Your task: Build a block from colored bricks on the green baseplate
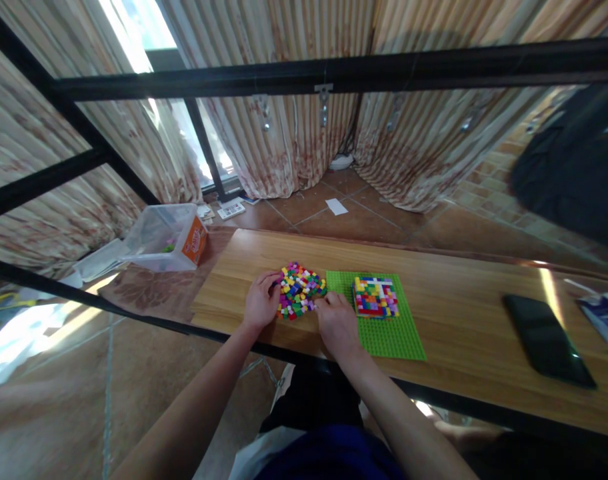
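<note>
A pile of small multicoloured toy bricks (299,287) lies loose on the wooden table. My left hand (262,301) rests at the pile's left edge, thumb and fingers apart, touching the outer bricks. At the pile's lower right, my right hand (338,323) has its fingertips pressed together; whatever is between them is too small to make out. Beside it lies a green baseplate (391,340), partly covered by that hand. A square block built of coloured bricks (377,298) stands on the baseplate's upper part.
The table (464,307) carries a black phone-like slab (547,340) and a blue-and-white packet (607,317) at the right. A clear plastic bin (157,230) with an orange label stands beyond the left end. A black metal bar (304,79) crosses above the table.
</note>
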Motion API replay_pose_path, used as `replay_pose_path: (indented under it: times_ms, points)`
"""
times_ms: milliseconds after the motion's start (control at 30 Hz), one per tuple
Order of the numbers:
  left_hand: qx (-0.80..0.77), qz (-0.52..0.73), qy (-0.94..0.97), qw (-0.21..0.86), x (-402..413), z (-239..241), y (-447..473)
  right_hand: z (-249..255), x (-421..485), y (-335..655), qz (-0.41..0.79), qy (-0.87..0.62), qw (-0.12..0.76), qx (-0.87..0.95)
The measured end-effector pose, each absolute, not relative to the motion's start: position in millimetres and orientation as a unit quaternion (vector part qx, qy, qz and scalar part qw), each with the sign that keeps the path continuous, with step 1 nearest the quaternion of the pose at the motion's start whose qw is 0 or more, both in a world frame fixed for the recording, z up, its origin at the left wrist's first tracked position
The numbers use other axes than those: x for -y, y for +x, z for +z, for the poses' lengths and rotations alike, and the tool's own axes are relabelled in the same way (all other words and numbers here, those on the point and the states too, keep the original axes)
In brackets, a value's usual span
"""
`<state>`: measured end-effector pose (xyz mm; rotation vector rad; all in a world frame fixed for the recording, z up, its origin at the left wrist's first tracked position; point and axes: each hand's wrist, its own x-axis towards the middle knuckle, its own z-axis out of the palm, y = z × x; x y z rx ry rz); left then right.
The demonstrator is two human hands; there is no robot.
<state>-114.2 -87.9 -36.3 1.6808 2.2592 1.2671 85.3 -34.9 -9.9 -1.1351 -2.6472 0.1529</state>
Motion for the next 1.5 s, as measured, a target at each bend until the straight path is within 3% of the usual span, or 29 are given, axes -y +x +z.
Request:
replay_pose_path:
  times_ms: [833,1000,1167,1300,1500]
  points:
    - [-0.737,0.402,0.542,0.026,88.3,-38.8,-115.3,-15.8,31.4,77.2,0.04,-0.354,0.113,0.928]
    - [-0.733,0.404,0.546,0.027,88.1,-37.4,-115.1,-21.0,30.2,81.5,0.087,-0.399,0.202,0.89]
    - [-0.732,0.408,0.545,0.025,88.2,-36.7,-115.0,-13.6,31.6,86.2,0.271,-0.401,0.358,0.799]
    - [-0.732,0.406,0.546,0.025,88.2,-36.7,-115.8,-1.6,36.4,106.6,0.39,-0.422,0.434,0.694]
    - [-0.733,0.402,0.548,0.024,87.5,-37.5,-117.8,-0.3,28.7,167.2,0.42,-0.509,0.507,0.555]
